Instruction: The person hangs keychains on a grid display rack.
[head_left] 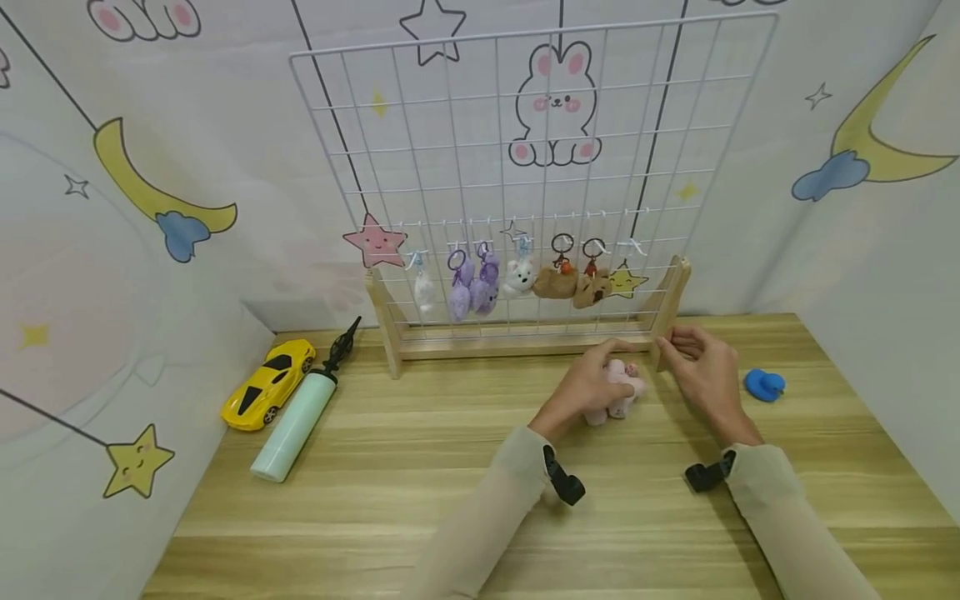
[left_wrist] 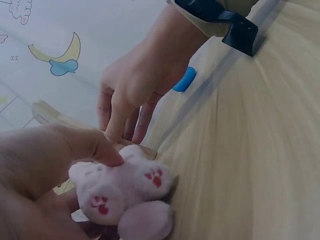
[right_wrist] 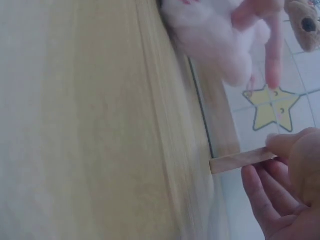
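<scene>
My left hand (head_left: 583, 387) holds a pink plush toy (left_wrist: 125, 187) with red paw prints close over the wooden table, its thumb pressed on the toy's body. Just to the right, my right hand (head_left: 707, 368) pinches the right upright of the wooden stand (right_wrist: 240, 161) between thumb and fingers, low near the tabletop. The stand carries a white wire grid rack (head_left: 525, 175). From its hooks hang several plush keychains: a white one (head_left: 424, 295), two purple ones (head_left: 460, 296), a white bear (head_left: 518, 280) and two brown ones (head_left: 555, 285).
A blue rubber duck (head_left: 765, 385) sits right of my right hand. At the table's left lie a yellow toy car (head_left: 270, 385) and a pale green hand pump (head_left: 296, 425) with a black nozzle. Printed cloth walls stand behind and at both sides.
</scene>
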